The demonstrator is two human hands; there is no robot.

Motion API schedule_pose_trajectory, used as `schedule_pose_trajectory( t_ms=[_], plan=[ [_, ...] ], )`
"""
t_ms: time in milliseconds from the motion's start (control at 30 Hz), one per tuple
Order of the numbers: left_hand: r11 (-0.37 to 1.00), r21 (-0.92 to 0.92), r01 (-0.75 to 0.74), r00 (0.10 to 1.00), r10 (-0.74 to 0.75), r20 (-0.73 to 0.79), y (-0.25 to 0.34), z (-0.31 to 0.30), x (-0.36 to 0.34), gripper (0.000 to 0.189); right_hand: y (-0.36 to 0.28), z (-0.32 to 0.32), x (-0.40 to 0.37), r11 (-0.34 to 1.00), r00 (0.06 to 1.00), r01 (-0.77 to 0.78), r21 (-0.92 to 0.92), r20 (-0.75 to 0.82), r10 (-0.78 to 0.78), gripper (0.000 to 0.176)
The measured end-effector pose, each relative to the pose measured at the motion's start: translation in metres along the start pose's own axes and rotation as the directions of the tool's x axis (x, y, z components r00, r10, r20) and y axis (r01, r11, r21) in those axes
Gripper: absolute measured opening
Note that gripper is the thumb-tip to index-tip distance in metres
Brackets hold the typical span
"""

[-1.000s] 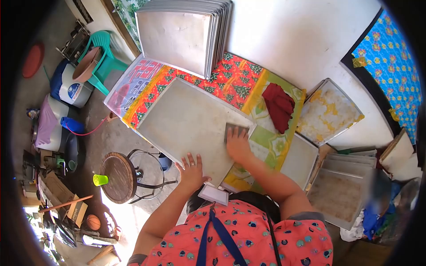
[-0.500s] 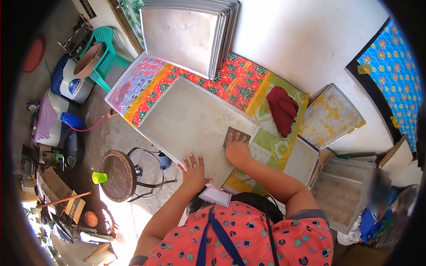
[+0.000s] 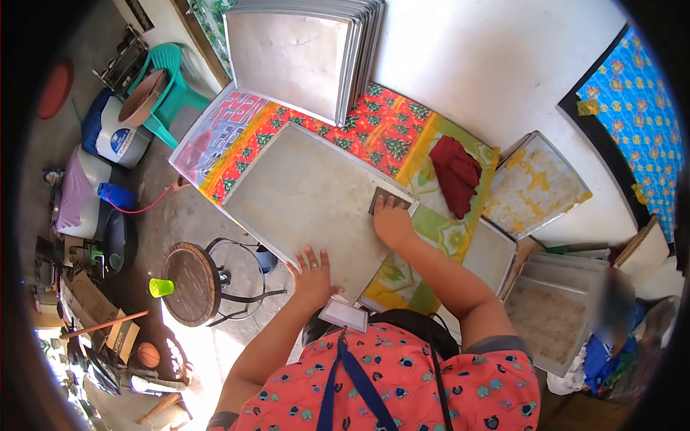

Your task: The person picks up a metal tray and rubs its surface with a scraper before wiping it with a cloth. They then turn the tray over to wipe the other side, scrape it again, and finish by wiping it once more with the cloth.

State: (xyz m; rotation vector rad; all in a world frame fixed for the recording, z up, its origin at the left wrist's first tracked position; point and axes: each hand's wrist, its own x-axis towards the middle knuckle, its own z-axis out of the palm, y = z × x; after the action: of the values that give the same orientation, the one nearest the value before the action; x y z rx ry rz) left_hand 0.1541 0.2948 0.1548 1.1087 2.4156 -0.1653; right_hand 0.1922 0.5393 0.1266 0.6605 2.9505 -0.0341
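Note:
A large metal baking tray [image 3: 302, 194] lies flat on a table covered with a bright patterned cloth [image 3: 374, 129]. My left hand [image 3: 313, 273] rests flat on the tray's near edge with fingers spread. My right hand [image 3: 392, 220] presses a flat grey scraper [image 3: 388, 200] onto the tray near its right edge. A dark red cloth [image 3: 454, 171] lies on the table to the right of the tray.
A stack of trays [image 3: 302, 50] leans against the wall behind. More used trays [image 3: 535, 187] [image 3: 550, 316] lie at the right. A round wooden stool [image 3: 192, 284] with a green cup [image 3: 162, 287], sacks and a green chair [image 3: 169, 72] stand at the left.
My right hand has slid the scraper up along the tray's right side, away from me. The left hand has stayed in place.

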Motion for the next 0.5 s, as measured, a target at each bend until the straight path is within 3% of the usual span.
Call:
schedule_pose_trajectory(
  t_ms=[267,467,500],
  plan=[
    [1.0,0.007,-0.016,0.999,0.016,-0.049,-0.003,0.006,-0.002,0.11,-0.02,0.01,-0.021,1.0,0.998,-0.029,0.006,-0.047,0.029,0.053],
    [0.999,-0.041,-0.006,0.998,0.004,-0.055,0.001,-0.001,-0.002,0.107,-0.066,0.008,-0.07,0.994,0.983,0.11,0.023,0.148,-0.112,0.054],
    [0.999,-0.04,-0.006,0.999,0.004,-0.054,0.0,0.0,-0.004,0.107,-0.055,0.01,-0.061,0.997,0.994,0.067,0.028,0.08,-0.069,0.054]
  ],
)
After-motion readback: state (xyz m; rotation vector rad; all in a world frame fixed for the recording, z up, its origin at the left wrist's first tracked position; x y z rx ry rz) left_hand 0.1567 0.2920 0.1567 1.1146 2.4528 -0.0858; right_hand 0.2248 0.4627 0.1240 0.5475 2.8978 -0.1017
